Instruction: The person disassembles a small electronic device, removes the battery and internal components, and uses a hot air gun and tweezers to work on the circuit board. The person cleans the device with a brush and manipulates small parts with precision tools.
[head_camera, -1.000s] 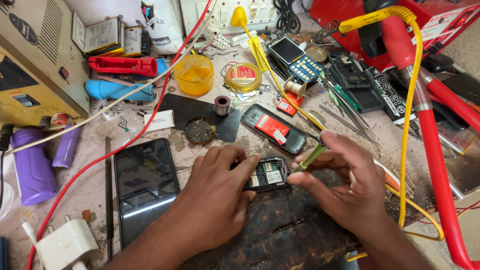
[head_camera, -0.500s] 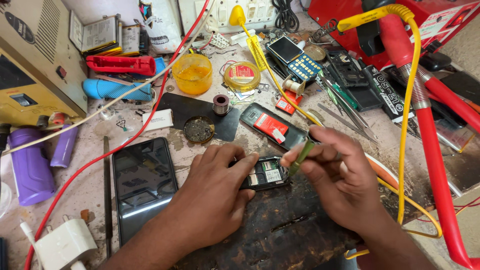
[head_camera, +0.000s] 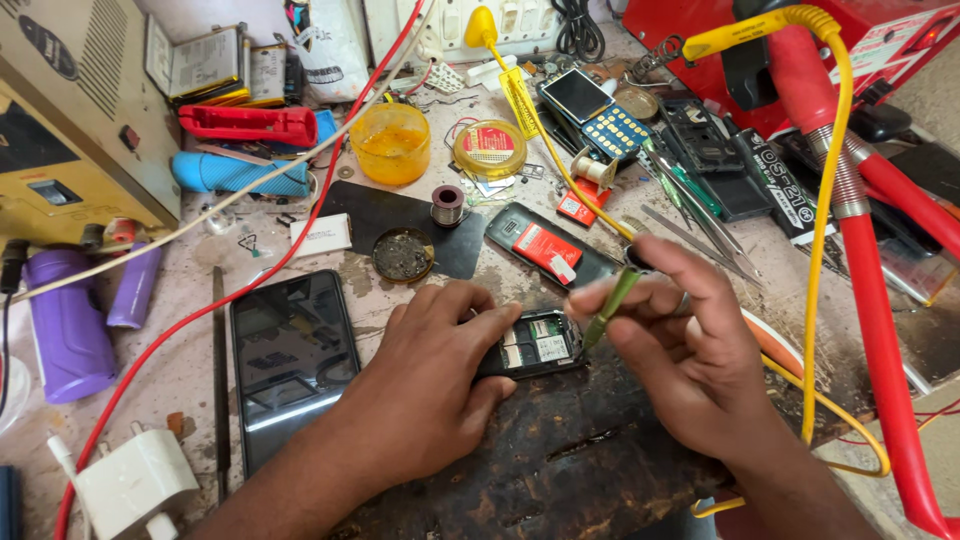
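My left hand (head_camera: 425, 385) presses a small opened mobile phone (head_camera: 537, 345) down on a dark, stained work mat (head_camera: 570, 460); its thumb and fingers wrap the phone's left end. My right hand (head_camera: 680, 350) pinches a thin green-handled screwdriver (head_camera: 612, 302) whose tip points down at the phone's right edge. The phone's inner board and metal slots face up.
A black smartphone (head_camera: 293, 360) lies face up to the left. Behind are a second opened phone (head_camera: 545, 248), a yellow cup (head_camera: 391, 142), a solder spool (head_camera: 447, 205), tweezers (head_camera: 690, 235), a red hose (head_camera: 870, 290) with a yellow cable (head_camera: 825, 240), purple bottles (head_camera: 60, 325) and a white charger (head_camera: 135, 480).
My right hand has shifted slightly left and raised the screwdriver more upright over the small phone. My left hand keeps its hold on the phone.
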